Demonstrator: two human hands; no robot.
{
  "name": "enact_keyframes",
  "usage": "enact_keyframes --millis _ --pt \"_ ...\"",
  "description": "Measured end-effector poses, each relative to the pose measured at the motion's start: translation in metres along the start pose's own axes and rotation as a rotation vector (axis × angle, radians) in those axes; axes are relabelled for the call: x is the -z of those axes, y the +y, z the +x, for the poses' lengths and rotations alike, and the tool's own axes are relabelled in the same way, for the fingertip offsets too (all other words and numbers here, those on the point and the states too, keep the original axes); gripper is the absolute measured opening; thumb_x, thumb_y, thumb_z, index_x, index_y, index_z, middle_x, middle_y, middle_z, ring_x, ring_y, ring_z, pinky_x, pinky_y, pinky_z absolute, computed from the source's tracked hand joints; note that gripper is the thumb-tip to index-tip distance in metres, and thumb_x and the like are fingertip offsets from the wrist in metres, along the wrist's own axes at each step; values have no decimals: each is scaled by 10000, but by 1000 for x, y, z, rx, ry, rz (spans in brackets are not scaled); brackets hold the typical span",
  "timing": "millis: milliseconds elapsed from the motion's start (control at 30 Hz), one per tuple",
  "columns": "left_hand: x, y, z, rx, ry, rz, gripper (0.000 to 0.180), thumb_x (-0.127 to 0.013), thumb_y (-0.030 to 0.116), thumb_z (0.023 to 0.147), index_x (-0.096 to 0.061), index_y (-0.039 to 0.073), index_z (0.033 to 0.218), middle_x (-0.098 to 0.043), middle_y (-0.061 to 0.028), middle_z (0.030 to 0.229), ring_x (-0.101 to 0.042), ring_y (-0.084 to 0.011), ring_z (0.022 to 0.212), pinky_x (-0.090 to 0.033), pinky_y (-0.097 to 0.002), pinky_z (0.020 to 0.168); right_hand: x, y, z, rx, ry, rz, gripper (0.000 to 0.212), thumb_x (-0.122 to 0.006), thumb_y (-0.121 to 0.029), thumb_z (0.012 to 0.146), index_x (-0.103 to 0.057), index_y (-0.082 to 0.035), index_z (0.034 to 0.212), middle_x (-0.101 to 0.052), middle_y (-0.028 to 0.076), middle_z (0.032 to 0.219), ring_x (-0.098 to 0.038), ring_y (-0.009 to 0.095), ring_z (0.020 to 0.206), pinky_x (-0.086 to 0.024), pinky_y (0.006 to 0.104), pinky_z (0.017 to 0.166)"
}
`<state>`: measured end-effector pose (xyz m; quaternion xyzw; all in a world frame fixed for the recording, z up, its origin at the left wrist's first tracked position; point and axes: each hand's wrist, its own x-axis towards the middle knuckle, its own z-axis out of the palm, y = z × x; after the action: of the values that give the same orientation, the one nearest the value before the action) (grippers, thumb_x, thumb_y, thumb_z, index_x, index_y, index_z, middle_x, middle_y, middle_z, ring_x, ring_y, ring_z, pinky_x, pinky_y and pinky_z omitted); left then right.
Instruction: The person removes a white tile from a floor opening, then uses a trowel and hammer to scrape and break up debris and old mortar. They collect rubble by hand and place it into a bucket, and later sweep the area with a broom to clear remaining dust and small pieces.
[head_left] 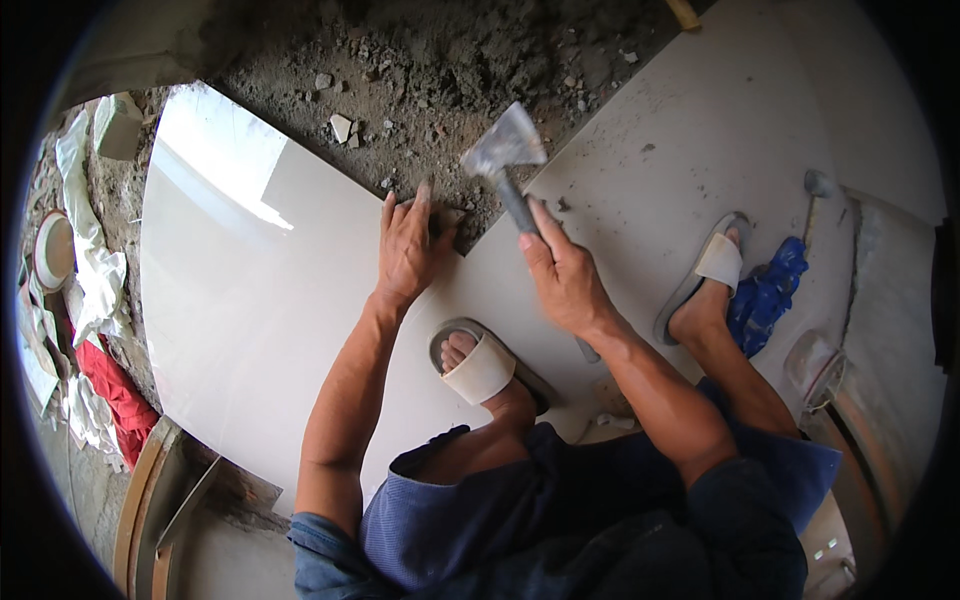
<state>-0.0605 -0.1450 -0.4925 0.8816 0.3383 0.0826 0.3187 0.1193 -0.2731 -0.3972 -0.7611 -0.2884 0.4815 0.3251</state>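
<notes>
My right hand is wrapped round the grey handle of a hatchet. Its metal head, slightly blurred, is raised over the bare soil near the inner corner of the floor tiles. To the left, my left hand reaches over the edge of a large glossy pale tile. Its fingers are bent round a small dark grey piece at the soil's edge, largely hidden, whose kind I cannot make out. Rubble and dirt fill the gap beyond both hands.
My sandalled feet stand on pale tiles. Right of them lie a crumpled blue plastic bag and a hammer-like tool. White cloth, a red cloth and a round container lie at the left. A broken block stands beyond.
</notes>
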Motion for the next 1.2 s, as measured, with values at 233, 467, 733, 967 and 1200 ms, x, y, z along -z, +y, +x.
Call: enact_keyframes --millis 233,467,733,967,1200 --pt "3 1 -1 25 -51 -18 684 -725 151 784 -400 11 1369 -632 -70 1052 -547 -282 1072 -266 -513 1105 -6 3 7 -130 -195 -199 530 -501 -340 966 -413 -34 1389 -642 252 865 -637 392 699 -500 438 673" --pt "28 -7 -6 -177 -163 240 549 -694 407 806 -584 43 1202 -569 -107 1249 -416 -295 1304 -193 -530 1148 5 -5 1 2 148 55 473 -492 -280 988 -418 -30 1382 -626 240 788 -652 351 693 -500 398 661" --pt "35 -16 -5 -200 -259 231 675 -700 558 732 -616 43 1161 -535 -111 1311 -371 -295 1351 -174 -536 1154 -11 -2 -1 -148 -181 -134 529 -463 -341 984 -366 -66 1426 -637 271 845 -652 412 776 -497 452 703" --pt "33 -6 -16 -41 -254 291 842 -700 650 659 -557 63 1246 -354 -146 1477 -194 -357 1434 -123 -588 1145 -15 -7 -2 -113 198 3 497 -469 -278 997 -358 -84 1441 -575 199 667 -610 328 613 -474 407 584" --pt "34 -3 -16 15 -272 266 874 -723 643 636 -541 71 1272 -288 -161 1519 -155 -385 1441 -102 -622 1132 -5 -5 6 -147 -110 -142 528 -463 -298 996 -328 -87 1460 -576 225 682 -610 338 613 -469 415 583"
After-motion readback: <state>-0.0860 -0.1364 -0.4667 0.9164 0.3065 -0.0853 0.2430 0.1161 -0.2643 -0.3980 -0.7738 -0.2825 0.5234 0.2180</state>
